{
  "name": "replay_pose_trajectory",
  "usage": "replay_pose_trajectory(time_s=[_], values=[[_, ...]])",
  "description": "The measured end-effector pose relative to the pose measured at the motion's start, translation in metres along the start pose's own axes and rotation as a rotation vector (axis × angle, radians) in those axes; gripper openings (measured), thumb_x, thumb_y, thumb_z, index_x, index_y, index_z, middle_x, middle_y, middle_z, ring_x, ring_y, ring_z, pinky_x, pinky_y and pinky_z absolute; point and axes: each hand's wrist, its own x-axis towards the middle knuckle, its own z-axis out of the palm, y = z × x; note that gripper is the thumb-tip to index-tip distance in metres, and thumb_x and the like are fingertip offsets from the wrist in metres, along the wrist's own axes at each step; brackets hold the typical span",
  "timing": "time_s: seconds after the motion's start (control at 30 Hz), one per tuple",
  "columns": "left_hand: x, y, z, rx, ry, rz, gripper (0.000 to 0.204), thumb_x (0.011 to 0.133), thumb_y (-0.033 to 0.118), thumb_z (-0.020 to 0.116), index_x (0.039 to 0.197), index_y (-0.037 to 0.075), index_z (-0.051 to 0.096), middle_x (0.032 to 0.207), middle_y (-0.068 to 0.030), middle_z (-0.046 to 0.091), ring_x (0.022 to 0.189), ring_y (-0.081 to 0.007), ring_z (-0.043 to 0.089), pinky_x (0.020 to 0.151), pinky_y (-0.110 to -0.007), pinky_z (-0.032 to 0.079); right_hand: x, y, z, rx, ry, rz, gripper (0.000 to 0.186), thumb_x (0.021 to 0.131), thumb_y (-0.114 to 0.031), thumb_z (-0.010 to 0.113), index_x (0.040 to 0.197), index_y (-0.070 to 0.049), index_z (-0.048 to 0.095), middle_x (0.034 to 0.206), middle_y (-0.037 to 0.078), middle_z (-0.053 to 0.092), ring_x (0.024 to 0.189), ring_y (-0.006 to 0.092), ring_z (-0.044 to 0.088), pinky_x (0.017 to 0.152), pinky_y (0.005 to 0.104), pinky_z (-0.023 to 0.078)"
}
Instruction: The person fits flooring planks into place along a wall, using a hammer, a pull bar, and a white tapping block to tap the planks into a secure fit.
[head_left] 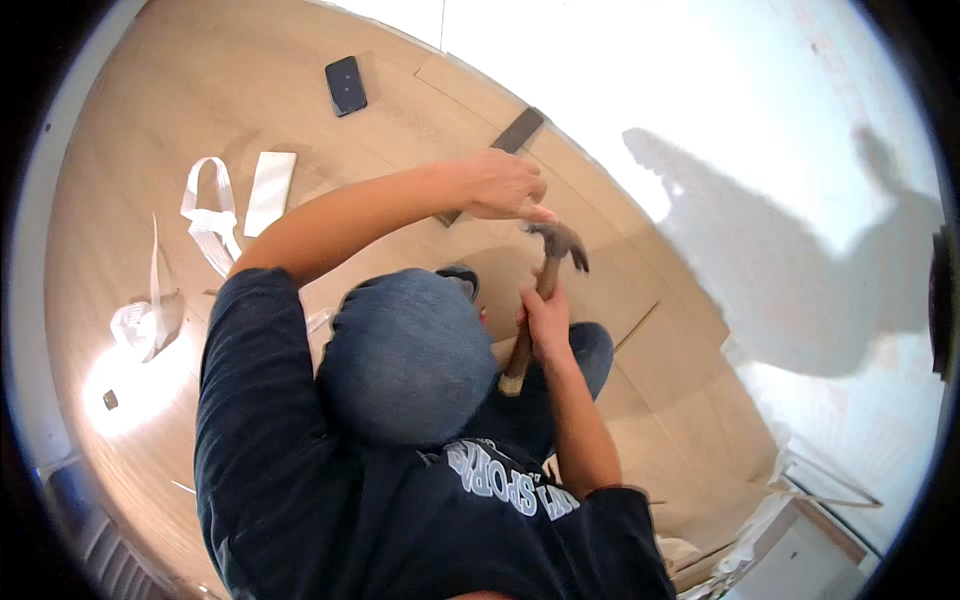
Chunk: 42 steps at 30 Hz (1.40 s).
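Head view: right fingers [531, 301] grip wooden-handled hammer [549, 273].

The left forearm [370, 208] stretches rightward to a partly curled left hand [507, 186]; the right forearm [582, 425] angles upward, the right hand [546, 322] (the lower one) gripping.

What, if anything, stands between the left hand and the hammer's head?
Nothing visible does: the left hand is close by the head end of the hammer, which the right hand grips. Actual contact is unclear.
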Motion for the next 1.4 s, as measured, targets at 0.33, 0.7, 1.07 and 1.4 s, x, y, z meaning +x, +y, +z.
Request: replay_pose_trajectory(time_s=[0.33,0.7,1.07,1.4], values=[[0.154,-0.157,0.133,-0.220,0.182,-0.729,0.069,0.091,0.052,0.069,0.132,-0.002,0.055,0.124,-0.0219,0.066,0.117,-0.0371,0.064,0.097,-0.046,0.054,-0.036,0.026,-0.049,-0.195,0.227,-0.095,0.023,0.095,-0.019,0.070,0.104,-0.003,0.055,0.079,0.006,0.061,0.060,0.0149,0.059,0.054,0.0314,0.048],[0.158,-0.174,0.109,-0.098,-0.015,-0.732,0.068,0.086,0.057,0.070,0.128,0.003,0.061,0.128,-0.0155,0.065,0.118,-0.0318,0.065,0.094,-0.045,0.055,0.146,-0.024,0.039,-0.040,-0.215,0.051,0.025,0.098,-0.020,0.066,0.100,-0.001,0.050,0.074,0.008,0.060,0.054,0.0163,0.059,0.048,0.0321,0.047],[0.148,-0.179,0.108,-0.158,0.016,-0.661,0.066,0.083,0.054,0.074,0.119,-0.001,0.068,0.120,-0.0172,0.065,0.114,-0.0340,0.065,0.091,-0.045,0.057,0.167,0.008,0.059,-0.390,-0.394,-0.050,0.038,0.098,-0.025,0.066,0.111,0.007,0.052,0.066,0.012,0.063,0.047,0.0202,0.061,0.045,0.0375,0.048],[0.151,-0.176,0.109,-0.203,0.082,-0.624,0.067,0.079,0.054,0.079,0.117,-0.001,0.070,0.121,-0.0182,0.063,0.111,-0.0355,0.065,0.093,-0.045,0.056,0.165,0.054,0.053,-0.747,-0.295,-0.588,0.032,0.098,-0.022,0.065,0.108,0.007,0.054,0.071,0.014,0.064,0.050,0.0196,0.062,0.048,0.0367,0.049]])
